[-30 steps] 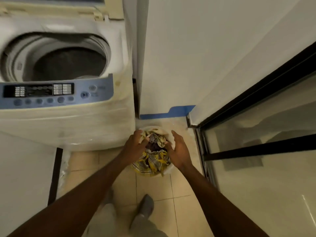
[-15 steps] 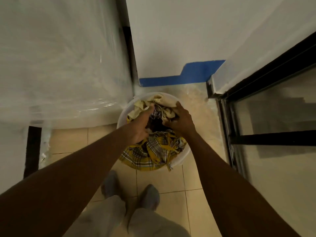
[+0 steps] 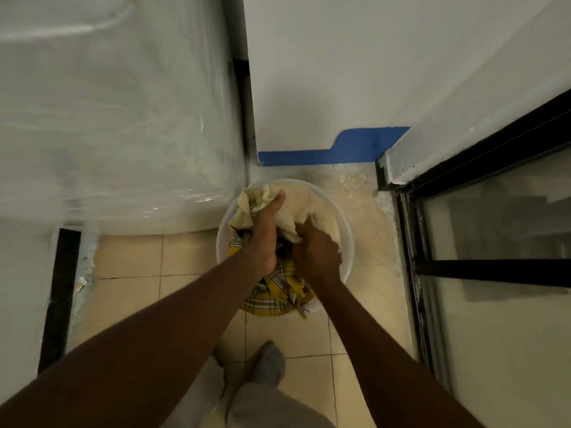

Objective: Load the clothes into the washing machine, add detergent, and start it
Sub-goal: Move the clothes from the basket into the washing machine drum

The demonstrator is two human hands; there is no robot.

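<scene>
Sunk deeper into the basin (image 3: pixel 348 242), left hand (image 3: pixel 262 239) and right hand (image 3: pixel 315 254) grip crumpled cream cloth (image 3: pixel 296 208) above yellow plaid garment (image 3: pixel 278 293).

Washing machine (image 3: pixel 108 118) blurred, top cut off.

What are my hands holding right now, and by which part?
Both grip the cream cloth in the basin: left hand bunches its left side, right hand its near edge.

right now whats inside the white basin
A cream cloth on top, gripped by the left hand and right hand, and a yellow plaid garment at the near edge. Anything beneath them is covered.
</scene>
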